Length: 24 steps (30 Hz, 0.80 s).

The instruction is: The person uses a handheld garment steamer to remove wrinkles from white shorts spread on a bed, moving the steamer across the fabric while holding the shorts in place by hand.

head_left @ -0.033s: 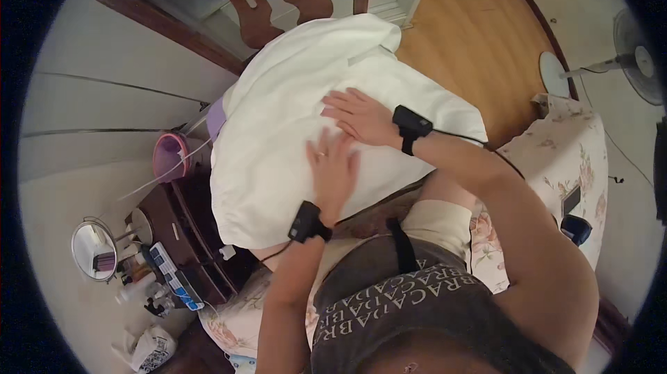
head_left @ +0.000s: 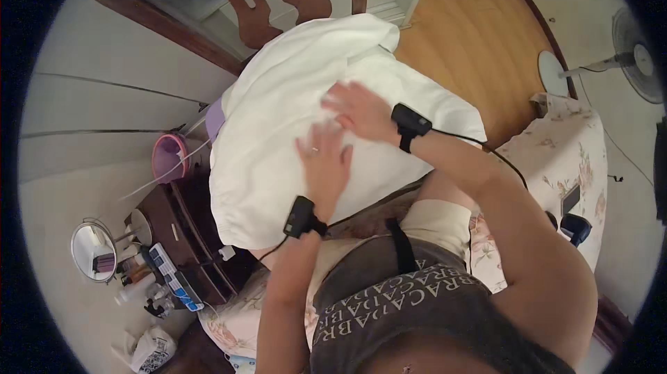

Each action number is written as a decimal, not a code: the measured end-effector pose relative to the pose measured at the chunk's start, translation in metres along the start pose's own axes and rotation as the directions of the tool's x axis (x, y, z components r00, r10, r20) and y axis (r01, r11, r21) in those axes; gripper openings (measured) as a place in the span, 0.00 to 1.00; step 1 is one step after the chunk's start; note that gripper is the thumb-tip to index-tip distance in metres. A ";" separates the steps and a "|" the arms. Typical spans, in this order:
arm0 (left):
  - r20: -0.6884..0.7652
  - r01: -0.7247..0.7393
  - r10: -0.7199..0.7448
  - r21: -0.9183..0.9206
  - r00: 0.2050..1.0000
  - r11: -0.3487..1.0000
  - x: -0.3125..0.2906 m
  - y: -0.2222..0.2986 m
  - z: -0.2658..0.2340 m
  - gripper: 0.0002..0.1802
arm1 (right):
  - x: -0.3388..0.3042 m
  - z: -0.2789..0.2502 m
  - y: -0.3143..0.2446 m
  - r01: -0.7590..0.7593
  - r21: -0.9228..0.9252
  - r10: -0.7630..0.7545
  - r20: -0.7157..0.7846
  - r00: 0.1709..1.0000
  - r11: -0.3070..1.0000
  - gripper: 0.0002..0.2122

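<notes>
A large white cloth (head_left: 278, 137) with soft folds spreads before me, reaching over my knees; whether it is a garment or a cover I cannot tell. My left hand (head_left: 326, 165) lies over its middle, fingers stretched out, a ring on one of them. Just beyond and to the right, my right hand (head_left: 363, 111) rests flat over the same cloth, its fingertips blurred. The two hands are close together, and neither grips anything. A black device is strapped to each wrist. Something purple (head_left: 214, 120) shows at the cloth's left edge.
A wooden chair back (head_left: 253, 12) stands beyond the cloth. Left are a pink-rimmed bin (head_left: 170, 156), a dark cabinet (head_left: 208, 235), a round mirror (head_left: 94, 251) and a power strip (head_left: 174, 273). Right are a floral-covered bed (head_left: 556, 144) with a phone (head_left: 571, 199), and a fan (head_left: 636, 58).
My left hand has slid slightly forward and left over the cloth, its fingers now spread. The right hand's fingers have shifted a little and are blurred; its wrist is nearly still.
</notes>
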<state>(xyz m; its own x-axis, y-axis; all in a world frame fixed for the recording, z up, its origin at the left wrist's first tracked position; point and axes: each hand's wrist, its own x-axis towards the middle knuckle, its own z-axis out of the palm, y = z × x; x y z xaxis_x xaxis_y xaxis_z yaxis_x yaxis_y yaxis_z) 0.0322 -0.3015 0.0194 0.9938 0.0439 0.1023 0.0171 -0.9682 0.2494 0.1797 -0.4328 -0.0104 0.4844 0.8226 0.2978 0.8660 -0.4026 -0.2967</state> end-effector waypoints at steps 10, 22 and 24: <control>-0.094 0.187 -0.180 0.076 0.979 0.979 -0.032 -0.067 -0.003 0.39 | -0.132 -0.122 0.075 -0.556 0.686 0.829 -0.124 0.546 0.469 0.25; -0.188 0.534 -0.504 0.190 0.843 0.824 -0.163 -0.135 -0.069 0.48 | -0.526 -0.198 -0.130 0.056 0.927 0.750 0.334 -0.572 -0.370 0.32; -0.250 0.600 -0.557 0.148 0.792 0.786 -0.168 -0.158 -0.070 0.50 | -0.533 -0.209 -0.130 -0.017 0.938 0.792 0.282 -0.542 -0.345 0.35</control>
<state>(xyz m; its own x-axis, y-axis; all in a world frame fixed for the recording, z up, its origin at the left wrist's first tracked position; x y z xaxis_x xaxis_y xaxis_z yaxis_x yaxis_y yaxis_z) -0.1451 -0.1387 0.0298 0.7498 0.6359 0.1829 0.6260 -0.7713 0.1152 -0.1649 -0.9029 0.0590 0.3883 -0.6515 -0.6518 -0.4236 0.5019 -0.7541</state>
